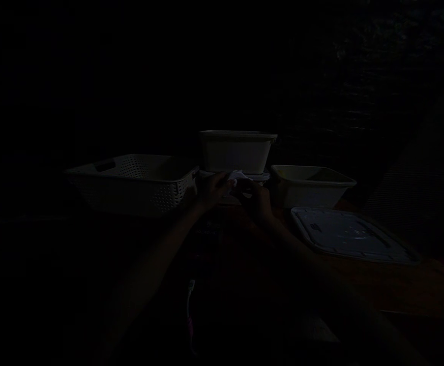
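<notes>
The view is very dark. Both hands meet near the middle, in front of a stacked light tub (235,152). My left hand (213,189) comes in from the lower left, its fingers closed on the edge of a thin, whitish, crumpled piece (240,175). Close by on the right, my right hand (256,201) has bent fingers pinched at the same whitish piece. Whether that piece is plastic, paper or cloth cannot be made out. The tub behind it rests on another pale container or lid, partly hidden by the hands.
A perforated light basket (130,190) stands on the left. To the right is a shallower pale tub (309,193), with a flat rectangular lid (347,234) in front of it. A thin cable (188,305) with a pale end lies near the bottom. A brownish tabletop (397,284) shows faintly.
</notes>
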`<state>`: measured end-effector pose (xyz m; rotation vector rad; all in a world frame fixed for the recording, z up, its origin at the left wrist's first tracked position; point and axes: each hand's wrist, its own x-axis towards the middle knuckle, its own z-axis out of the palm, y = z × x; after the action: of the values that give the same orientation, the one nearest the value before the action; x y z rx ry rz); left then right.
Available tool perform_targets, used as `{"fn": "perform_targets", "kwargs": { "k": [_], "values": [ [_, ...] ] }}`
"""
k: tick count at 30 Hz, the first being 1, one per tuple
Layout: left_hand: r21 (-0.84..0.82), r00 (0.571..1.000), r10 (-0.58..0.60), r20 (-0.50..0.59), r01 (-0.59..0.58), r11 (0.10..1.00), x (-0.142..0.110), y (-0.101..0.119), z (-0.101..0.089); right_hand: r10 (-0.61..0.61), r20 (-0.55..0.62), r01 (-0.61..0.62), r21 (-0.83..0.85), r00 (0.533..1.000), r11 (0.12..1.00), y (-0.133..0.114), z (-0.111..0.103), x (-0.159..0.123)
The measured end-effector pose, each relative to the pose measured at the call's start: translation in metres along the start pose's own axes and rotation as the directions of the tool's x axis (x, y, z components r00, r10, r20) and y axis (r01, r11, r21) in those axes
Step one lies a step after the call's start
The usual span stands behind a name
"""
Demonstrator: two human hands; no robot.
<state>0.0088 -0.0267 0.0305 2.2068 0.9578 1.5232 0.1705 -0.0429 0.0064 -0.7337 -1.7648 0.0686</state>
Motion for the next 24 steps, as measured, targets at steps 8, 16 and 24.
{"fn": "perform_targets", "kwargs": {
  "k": [8,16,24],
  "values": [
    [0.195,0.99,0.125,-0.064,-0.111,0.974,-0.008,0.009,0.007,-0.059,-0.022,0.057,-0.065,0.998,0.996,0.006,-0.004,0.002],
    [0.247,0.963,0.196,-0.187,-0.147,0.958,-0.005,-0.004,0.01,-0.059,0.066,0.067,-0.135,0.996,0.989,-0.001,0.0,0.001],
    [-0.109,0.964,-0.064,-0.26,0.037,0.993,0.003,-0.002,0.002,-0.073,-0.052,0.058,-0.248,0.996,0.967,-0.027,-0.019,0.01]
  ]
}}
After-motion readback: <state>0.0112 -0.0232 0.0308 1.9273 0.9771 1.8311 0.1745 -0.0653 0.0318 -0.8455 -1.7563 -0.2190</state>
